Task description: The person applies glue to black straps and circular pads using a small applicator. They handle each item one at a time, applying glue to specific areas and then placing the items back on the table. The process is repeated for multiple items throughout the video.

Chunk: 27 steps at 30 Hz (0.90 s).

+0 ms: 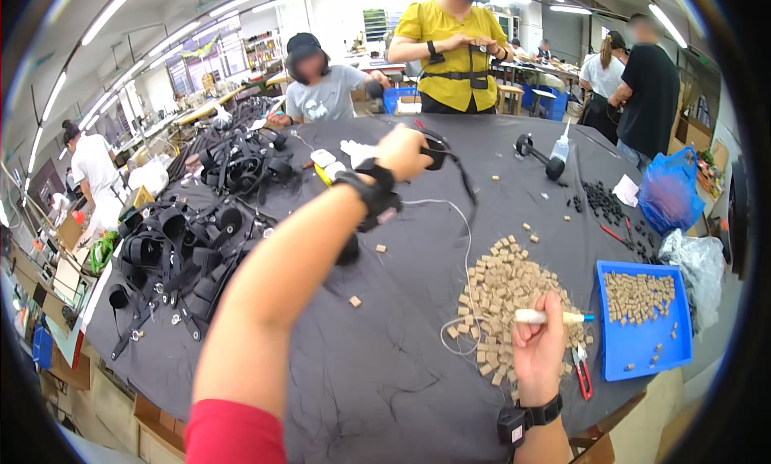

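Stretched out over the dark cloth-covered table [385,355], my left hand [405,153] grips a black strap [461,175], whose end trails down to the right. My right hand [539,340] holds a white marker-like tube with a blue tip [542,317], lying across the fingers. Beneath and behind that hand spreads a pile of small tan blocks [503,283]. Red-handled thread snips [582,372] lie just right of my right wrist. A thin pale cord [467,241] curves from near my left wrist to the pile. Both wrists wear black bands with small devices.
Heaps of black straps with metal fittings [181,247] cover the left side. A blue tray [647,352] with more tan blocks stands at right, near small black parts [602,202], a blue plastic bag [671,190] and a clear squeeze bottle [560,147]. Two people are at the far edge.
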Available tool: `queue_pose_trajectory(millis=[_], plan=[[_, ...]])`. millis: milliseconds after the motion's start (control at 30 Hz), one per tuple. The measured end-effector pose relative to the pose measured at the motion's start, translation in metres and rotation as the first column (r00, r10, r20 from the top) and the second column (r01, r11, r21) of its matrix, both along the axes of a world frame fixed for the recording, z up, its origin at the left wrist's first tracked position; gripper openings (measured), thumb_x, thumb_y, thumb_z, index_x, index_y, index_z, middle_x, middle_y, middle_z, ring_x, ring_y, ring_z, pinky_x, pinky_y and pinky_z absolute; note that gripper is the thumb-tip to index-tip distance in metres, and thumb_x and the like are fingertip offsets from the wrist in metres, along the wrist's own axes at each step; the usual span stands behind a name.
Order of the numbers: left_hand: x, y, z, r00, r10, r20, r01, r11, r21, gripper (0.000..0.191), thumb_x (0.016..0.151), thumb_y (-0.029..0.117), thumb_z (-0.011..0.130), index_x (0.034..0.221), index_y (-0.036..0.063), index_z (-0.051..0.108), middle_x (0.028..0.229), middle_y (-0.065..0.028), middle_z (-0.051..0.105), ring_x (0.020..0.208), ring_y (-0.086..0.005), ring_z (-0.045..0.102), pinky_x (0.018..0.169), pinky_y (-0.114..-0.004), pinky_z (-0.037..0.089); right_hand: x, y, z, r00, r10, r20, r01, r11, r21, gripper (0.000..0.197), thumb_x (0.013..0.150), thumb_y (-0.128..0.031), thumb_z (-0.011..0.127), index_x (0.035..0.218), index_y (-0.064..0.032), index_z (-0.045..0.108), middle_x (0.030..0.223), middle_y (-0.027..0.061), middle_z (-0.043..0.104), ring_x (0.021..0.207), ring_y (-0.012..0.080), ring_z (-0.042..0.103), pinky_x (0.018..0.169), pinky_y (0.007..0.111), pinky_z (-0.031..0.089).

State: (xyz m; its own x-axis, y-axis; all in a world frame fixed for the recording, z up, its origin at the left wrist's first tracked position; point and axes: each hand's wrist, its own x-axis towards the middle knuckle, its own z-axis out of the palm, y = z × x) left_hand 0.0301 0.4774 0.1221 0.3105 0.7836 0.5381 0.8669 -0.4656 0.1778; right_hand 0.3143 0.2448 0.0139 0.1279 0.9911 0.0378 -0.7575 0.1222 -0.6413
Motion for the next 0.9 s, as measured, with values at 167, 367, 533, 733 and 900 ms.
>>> queue_pose_trajectory(millis=[167,367,533,733,900], plan=[[0.047,0.059,-0.078,0.929,0.134,0.346,-0.069,0.978,-0.195,0.058,0.075,0.02,0.074,0.128,0.0032,0.06,0.135,-0.0309,0.053,0.122,-0.0435,0.054,0.102,-0.045,0.046,-0.01,0.004,-0.001,0.999,-0.026,0.042,0.029,0.997,-0.076,0.027,0.101,-0.027,0.056,0.081,-0.0106,0.046,0.063,-0.001,0.039,0.048,0.0093,0.037,0.041,0.025,0.029],[0.047,-0.03,-0.079,0.988,0.096,-0.117,-0.131,0.93,-0.344,0.077,0.082,0.028,0.074,0.148,0.0071,0.038,0.152,-0.0289,0.033,0.138,-0.0441,0.039,0.108,-0.059,0.037,0.007,0.008,-0.017,0.999,-0.036,0.016,0.037,0.998,-0.045,0.028,0.101,-0.027,0.055,0.08,-0.0101,0.046,0.061,-0.0009,0.039,0.046,0.0092,0.035,0.039,0.025,0.029],[-0.074,-0.121,-0.075,0.762,0.402,-0.507,-0.562,0.799,-0.212,0.071,0.077,0.046,0.077,0.132,0.0079,0.053,0.129,-0.0122,0.059,0.124,-0.0298,0.053,0.097,-0.059,0.039,-0.007,-0.002,-0.006,1.0,0.0,-0.014,0.0,0.999,-0.048,0.028,0.101,-0.025,0.054,0.079,-0.0098,0.045,0.062,-0.0005,0.039,0.047,0.0095,0.037,0.04,0.025,0.029],[-0.169,-0.155,-0.098,0.786,0.45,-0.423,-0.564,0.803,-0.194,0.024,0.091,0.027,0.062,0.099,0.0062,0.069,0.086,-0.018,0.071,0.086,-0.0386,0.069,0.075,-0.048,0.055,-0.016,-0.005,-0.001,0.998,0.053,0.038,-0.052,0.998,-0.036,0.027,0.101,-0.024,0.055,0.079,-0.0099,0.047,0.062,-0.0007,0.038,0.049,0.0095,0.038,0.042,0.024,0.03],[-0.122,-0.204,-0.018,0.914,0.294,-0.281,-0.311,0.95,-0.018,0.011,0.091,0.011,0.059,0.096,0.0036,0.065,0.081,-0.0193,0.067,0.085,-0.0391,0.065,0.074,-0.047,0.052,-0.008,-0.001,-0.005,0.997,0.066,0.028,-0.065,0.998,-0.017,0.027,0.101,-0.026,0.056,0.08,-0.0103,0.048,0.062,-0.0017,0.04,0.049,0.009,0.038,0.043,0.024,0.03]])
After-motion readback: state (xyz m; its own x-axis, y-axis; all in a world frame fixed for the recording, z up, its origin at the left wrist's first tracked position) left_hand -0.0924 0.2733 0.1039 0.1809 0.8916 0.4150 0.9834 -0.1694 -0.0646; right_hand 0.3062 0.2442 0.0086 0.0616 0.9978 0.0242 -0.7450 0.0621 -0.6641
